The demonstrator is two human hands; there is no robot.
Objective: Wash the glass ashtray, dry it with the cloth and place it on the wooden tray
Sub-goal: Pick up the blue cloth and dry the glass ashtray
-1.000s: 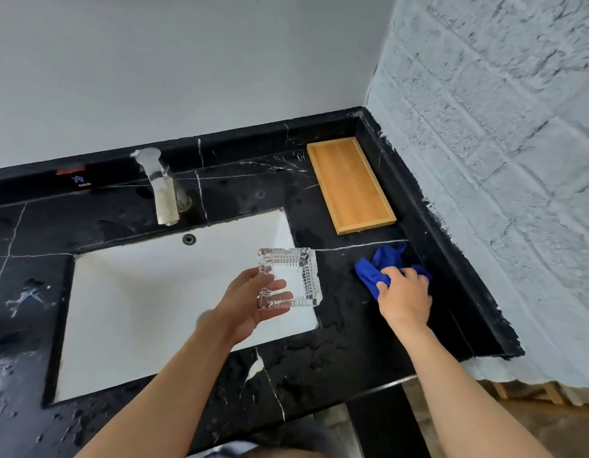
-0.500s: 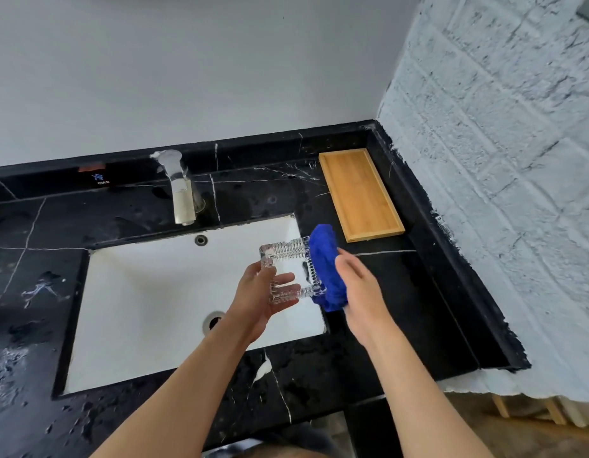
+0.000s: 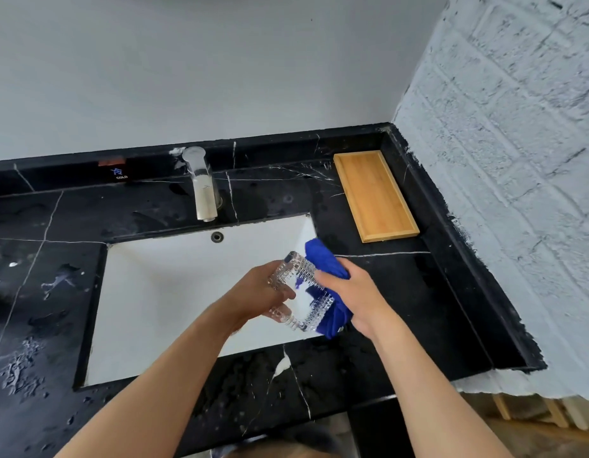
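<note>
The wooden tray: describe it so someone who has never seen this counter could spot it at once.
Start at the black marble counter and follow it to the back right corner, by the white brick wall. The wooden tray lies flat there, a shallow, empty, light-brown rectangle, the only wooden thing on the dark stone.

Faucet (image 3: pixel 202 186) stands behind white sink (image 3: pixel 161 292) set in wet black marble counter (image 3: pixel 402 292)

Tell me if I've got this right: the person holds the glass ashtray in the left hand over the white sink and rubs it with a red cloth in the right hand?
Nearly. The cloth is blue, not red, as the head view shows. The rest holds: the left hand holds the glass ashtray over the white sink, and the right hand presses the cloth against it.
</note>
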